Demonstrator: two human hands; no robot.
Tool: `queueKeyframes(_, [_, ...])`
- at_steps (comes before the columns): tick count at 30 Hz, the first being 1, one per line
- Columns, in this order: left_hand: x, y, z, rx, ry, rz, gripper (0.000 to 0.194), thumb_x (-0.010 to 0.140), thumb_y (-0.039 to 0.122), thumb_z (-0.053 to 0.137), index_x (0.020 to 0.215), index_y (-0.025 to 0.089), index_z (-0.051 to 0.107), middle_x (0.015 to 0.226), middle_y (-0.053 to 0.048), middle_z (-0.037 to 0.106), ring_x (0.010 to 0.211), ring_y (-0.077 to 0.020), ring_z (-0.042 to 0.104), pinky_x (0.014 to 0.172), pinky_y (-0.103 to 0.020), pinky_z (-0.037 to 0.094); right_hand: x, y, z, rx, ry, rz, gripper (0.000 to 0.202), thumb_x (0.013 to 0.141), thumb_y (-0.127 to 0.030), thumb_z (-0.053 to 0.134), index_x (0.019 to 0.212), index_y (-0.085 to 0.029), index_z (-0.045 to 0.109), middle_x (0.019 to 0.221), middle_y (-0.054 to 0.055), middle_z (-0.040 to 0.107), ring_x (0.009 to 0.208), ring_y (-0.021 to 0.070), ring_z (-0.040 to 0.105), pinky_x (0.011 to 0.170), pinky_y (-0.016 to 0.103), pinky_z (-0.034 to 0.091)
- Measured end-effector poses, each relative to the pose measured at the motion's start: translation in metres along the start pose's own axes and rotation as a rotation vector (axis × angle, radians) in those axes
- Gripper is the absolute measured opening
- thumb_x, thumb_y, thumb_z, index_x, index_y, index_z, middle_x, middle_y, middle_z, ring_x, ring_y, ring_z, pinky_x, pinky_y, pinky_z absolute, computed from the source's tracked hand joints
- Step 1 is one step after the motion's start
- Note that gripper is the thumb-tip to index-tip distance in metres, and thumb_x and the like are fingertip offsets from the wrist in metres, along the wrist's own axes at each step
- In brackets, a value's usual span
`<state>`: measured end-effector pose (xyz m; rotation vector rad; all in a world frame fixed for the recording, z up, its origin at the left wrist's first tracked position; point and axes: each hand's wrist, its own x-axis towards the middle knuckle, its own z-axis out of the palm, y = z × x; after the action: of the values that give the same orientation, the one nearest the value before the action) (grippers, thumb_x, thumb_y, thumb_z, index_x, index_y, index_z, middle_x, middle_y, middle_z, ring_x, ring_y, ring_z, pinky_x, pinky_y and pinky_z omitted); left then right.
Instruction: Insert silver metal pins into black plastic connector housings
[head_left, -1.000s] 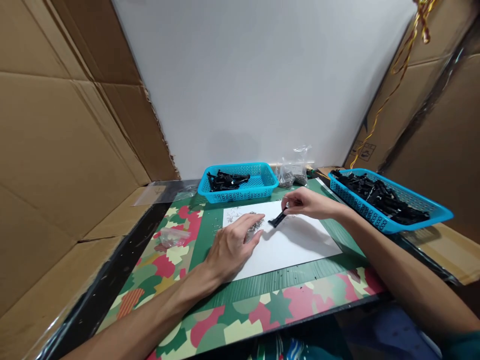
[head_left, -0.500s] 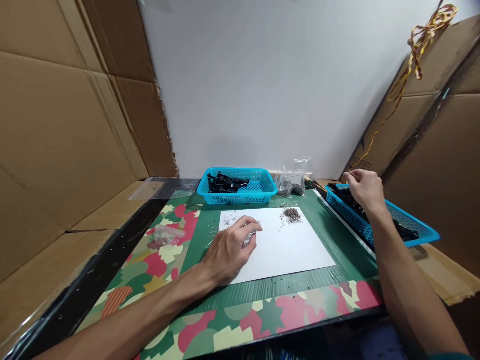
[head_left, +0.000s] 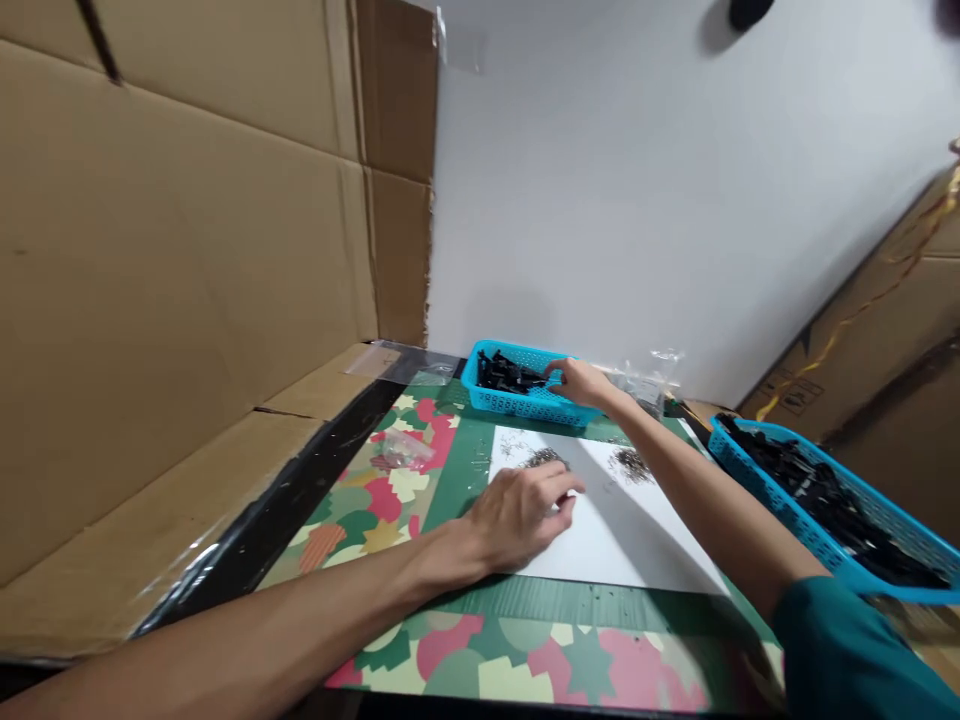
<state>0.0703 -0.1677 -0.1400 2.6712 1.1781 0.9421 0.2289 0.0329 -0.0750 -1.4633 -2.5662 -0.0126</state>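
My left hand (head_left: 529, 512) rests on a white sheet of paper (head_left: 622, 550), half curled. Its thumb and index finger are apart with nothing visible between them; the other fingers are partly hidden. Just behind it lies a dark heap of small metal pieces (head_left: 546, 458), partly covered by the hand. My right hand (head_left: 577, 382) reaches over the right end of a blue basket (head_left: 517, 405). Its fingers are apart beside black plastic parts (head_left: 506, 373) in that basket, and I see nothing held. The right forearm crosses above the paper and partly hides a second small-metal heap (head_left: 631, 464).
On the right stands another blue basket (head_left: 795, 540) full of black parts. Clear plastic bags (head_left: 641, 388) sit behind the paper, and a crumpled bag (head_left: 405, 448) lies on the patterned mat (head_left: 382, 500). Cardboard walls (head_left: 187, 250) flank the table.
My right hand has moved left from the right basket to the middle one. The view has swung right. My left hand stays on the paper, with the nearby heap more visible.
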Motion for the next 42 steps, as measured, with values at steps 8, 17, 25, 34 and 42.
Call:
queueKeyframes(8, [-0.008, 0.005, 0.001, 0.008, -0.066, 0.033, 0.017, 0.096, 0.021, 0.061, 0.104, 0.022, 0.075, 0.101, -0.002, 0.076, 0.078, -0.0180, 0.072, 0.061, -0.028, 0.051, 0.035, 0.001, 0.024, -0.030, -0.098, 0.049, 0.026, 0.089, -0.025, 0.075, 0.114, -0.020, 0.080, 0.107, 0.012, 0.078, 0.092, 0.0232, 0.070, 0.069, 0.028, 0.043])
queueKeyframes(17, [-0.005, 0.006, -0.003, -0.100, 0.017, -0.061, 0.021, 0.096, 0.017, 0.059, 0.109, 0.020, 0.074, 0.105, -0.004, 0.078, 0.085, -0.0212, 0.074, 0.068, -0.031, 0.055, -0.010, 0.015, -0.020, 0.050, -0.004, 0.181, 0.010, 0.072, -0.019, 0.074, 0.082, -0.018, 0.076, 0.075, 0.007, 0.068, 0.069, 0.0198, 0.061, 0.061, 0.030, 0.037])
queueKeyframes(25, [0.007, -0.002, -0.007, -0.421, 0.180, -0.335, 0.049, 0.099, 0.039, 0.066, 0.143, 0.023, 0.052, 0.113, -0.006, 0.076, 0.068, -0.0151, 0.069, 0.066, -0.032, 0.056, -0.120, -0.011, -0.012, 1.196, -0.052, 0.122, 0.036, 0.077, -0.048, 0.082, 0.076, -0.021, 0.058, 0.053, -0.011, 0.028, 0.048, 0.0072, 0.017, 0.047, 0.028, 0.013])
queueKeyframes(34, [0.007, 0.001, -0.001, -0.484, 0.173, -0.355, 0.037, 0.102, 0.042, 0.064, 0.133, 0.025, 0.054, 0.111, -0.007, 0.073, 0.076, -0.0170, 0.069, 0.065, -0.030, 0.055, -0.155, -0.030, 0.006, 1.442, -0.198, 0.108, 0.035, 0.078, -0.045, 0.088, 0.089, -0.020, 0.065, 0.053, -0.013, 0.027, 0.048, 0.0066, 0.016, 0.047, 0.027, 0.011])
queueKeyframes(42, [0.010, -0.002, -0.002, -0.631, 0.163, -0.332, 0.031, 0.107, 0.044, 0.051, 0.130, 0.024, 0.047, 0.097, -0.001, 0.062, 0.063, -0.0093, 0.056, 0.057, -0.022, 0.045, -0.157, 0.044, -0.004, 0.620, -0.195, -0.052, 0.018, 0.088, -0.034, 0.075, 0.083, -0.018, 0.078, 0.052, -0.004, 0.044, 0.051, 0.0101, 0.031, 0.050, 0.029, 0.019])
